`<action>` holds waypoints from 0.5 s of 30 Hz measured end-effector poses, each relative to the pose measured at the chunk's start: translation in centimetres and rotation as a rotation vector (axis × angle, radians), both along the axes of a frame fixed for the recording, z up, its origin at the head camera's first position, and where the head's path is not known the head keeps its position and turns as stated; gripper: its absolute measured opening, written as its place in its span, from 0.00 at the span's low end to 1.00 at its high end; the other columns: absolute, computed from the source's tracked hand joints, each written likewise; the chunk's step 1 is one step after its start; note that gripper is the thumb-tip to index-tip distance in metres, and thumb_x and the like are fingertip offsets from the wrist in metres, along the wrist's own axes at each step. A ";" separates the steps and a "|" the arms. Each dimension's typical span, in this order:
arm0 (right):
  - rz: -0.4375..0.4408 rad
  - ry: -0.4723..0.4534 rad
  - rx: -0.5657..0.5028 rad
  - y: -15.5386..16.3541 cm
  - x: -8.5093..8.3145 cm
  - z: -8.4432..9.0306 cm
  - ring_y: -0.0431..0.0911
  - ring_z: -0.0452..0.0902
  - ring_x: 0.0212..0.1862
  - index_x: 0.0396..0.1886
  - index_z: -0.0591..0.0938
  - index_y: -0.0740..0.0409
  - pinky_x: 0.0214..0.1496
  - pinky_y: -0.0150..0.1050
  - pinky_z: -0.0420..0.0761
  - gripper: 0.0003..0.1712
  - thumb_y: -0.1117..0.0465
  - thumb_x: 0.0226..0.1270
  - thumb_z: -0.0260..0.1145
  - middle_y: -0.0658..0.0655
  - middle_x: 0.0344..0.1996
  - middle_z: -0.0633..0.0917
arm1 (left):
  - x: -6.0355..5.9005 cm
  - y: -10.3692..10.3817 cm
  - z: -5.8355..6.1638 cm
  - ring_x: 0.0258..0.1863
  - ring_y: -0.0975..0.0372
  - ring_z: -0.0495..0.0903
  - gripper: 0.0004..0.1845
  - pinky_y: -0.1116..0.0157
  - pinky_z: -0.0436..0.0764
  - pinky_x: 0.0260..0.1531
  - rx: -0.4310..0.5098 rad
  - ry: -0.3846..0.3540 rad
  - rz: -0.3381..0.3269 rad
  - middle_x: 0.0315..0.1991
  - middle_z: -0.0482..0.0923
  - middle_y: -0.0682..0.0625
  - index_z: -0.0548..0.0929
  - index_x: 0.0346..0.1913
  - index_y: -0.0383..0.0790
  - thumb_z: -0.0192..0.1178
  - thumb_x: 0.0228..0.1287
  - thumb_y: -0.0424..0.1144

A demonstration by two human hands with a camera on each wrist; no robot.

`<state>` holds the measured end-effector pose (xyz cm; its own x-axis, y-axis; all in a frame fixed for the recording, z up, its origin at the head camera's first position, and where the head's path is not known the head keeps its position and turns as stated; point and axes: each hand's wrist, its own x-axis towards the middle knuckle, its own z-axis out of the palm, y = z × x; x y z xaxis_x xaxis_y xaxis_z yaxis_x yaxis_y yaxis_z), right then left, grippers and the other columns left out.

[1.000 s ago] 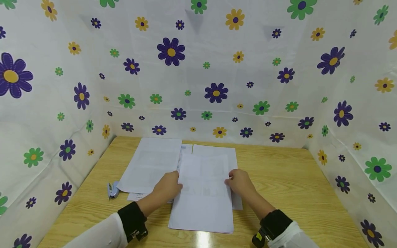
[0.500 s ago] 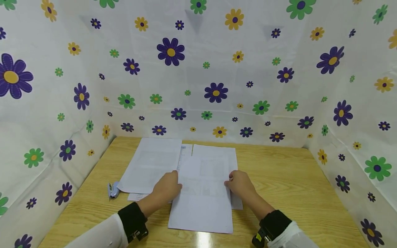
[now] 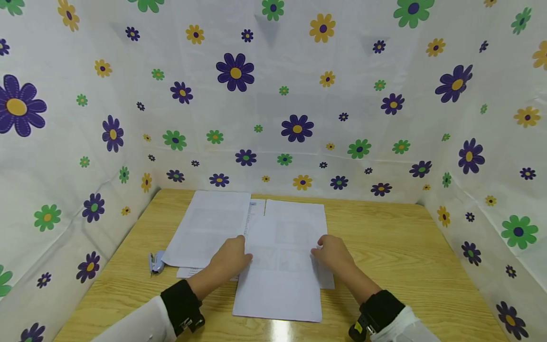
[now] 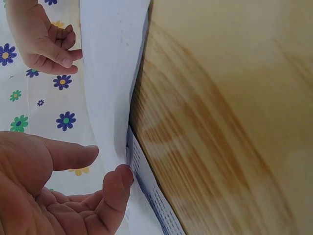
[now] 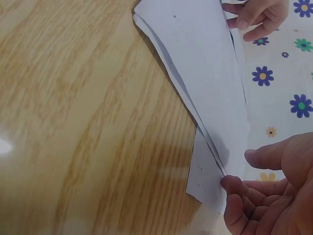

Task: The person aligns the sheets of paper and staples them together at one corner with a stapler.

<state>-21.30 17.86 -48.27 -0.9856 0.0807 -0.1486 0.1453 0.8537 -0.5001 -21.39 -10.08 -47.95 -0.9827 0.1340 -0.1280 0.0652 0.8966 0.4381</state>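
Both hands are at the sides of a stack of white paper sheets (image 3: pixel 278 285) on the wooden table. My left hand (image 3: pixel 228 256) touches its left edge, fingers loosely bent. In the left wrist view the left thumb (image 4: pixel 80 156) stands apart from the fingertips, above the paper. My right hand (image 3: pixel 334 251) is at the right edge; in the right wrist view its bent fingertips (image 5: pixel 232 183) meet the paper edge and the thumb is separate. The near edges of the sheets do not fully line up. Faint print shows through the top sheet.
Another white sheet (image 3: pixel 205 228) lies to the left over printed pages (image 3: pixel 188 272). More paper (image 3: pixel 299 209) shows behind and right of the stack. A light blue stapler (image 3: pixel 157 262) is on the left of the table (image 3: pixel 393 247). A flowered curtain (image 3: pixel 359 118) surrounds the table.
The hands stay at the two edges with only tiny shifts. The stack's far edge sits slightly nearer than a second ago; otherwise the sheets barely move.
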 end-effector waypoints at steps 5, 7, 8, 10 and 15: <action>0.011 0.012 -0.004 0.0 0.3 0.0 0.47 0.79 0.35 0.48 0.84 0.67 0.37 0.43 0.83 0.18 0.57 0.67 0.72 0.59 0.39 0.87 | 0.1 0.1 -0.2 0.40 0.57 0.83 0.26 0.58 0.84 0.38 0.030 -0.015 -0.011 0.50 0.84 0.35 0.78 0.59 0.24 0.68 0.65 0.40; 0.009 0.014 -0.012 0.1 0.4 -0.1 0.47 0.79 0.35 0.48 0.84 0.67 0.37 0.43 0.83 0.18 0.57 0.67 0.71 0.59 0.38 0.87 | 0.1 0.3 -0.2 0.39 0.57 0.83 0.27 0.57 0.84 0.38 0.039 -0.015 -0.019 0.51 0.84 0.34 0.78 0.59 0.24 0.69 0.64 0.40; 0.011 0.016 -0.014 0.1 0.4 -0.1 0.47 0.80 0.36 0.48 0.84 0.67 0.37 0.43 0.83 0.18 0.57 0.67 0.71 0.59 0.38 0.87 | 0.2 0.4 -0.3 0.40 0.57 0.83 0.27 0.57 0.84 0.38 0.040 -0.014 -0.020 0.52 0.84 0.34 0.78 0.59 0.24 0.69 0.64 0.40; 0.017 0.021 -0.014 0.2 0.4 -0.1 0.47 0.80 0.36 0.48 0.84 0.67 0.37 0.43 0.83 0.18 0.57 0.67 0.71 0.59 0.38 0.87 | 0.2 0.5 -0.3 0.39 0.57 0.83 0.27 0.57 0.84 0.38 0.038 -0.013 -0.022 0.52 0.84 0.34 0.78 0.59 0.24 0.69 0.64 0.40; 0.036 0.030 -0.006 0.3 0.4 -0.2 0.47 0.81 0.36 0.48 0.85 0.67 0.37 0.42 0.83 0.18 0.57 0.67 0.71 0.58 0.37 0.88 | 0.3 0.7 0.0 0.41 0.57 0.83 0.27 0.55 0.85 0.43 0.024 -0.042 -0.009 0.52 0.84 0.35 0.78 0.60 0.25 0.69 0.64 0.41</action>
<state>-20.85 18.20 -48.45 -0.9919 0.0441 -0.1194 0.0993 0.8551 -0.5088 -21.12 -9.40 -47.98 -0.9753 0.1459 -0.1660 0.0538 0.8852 0.4620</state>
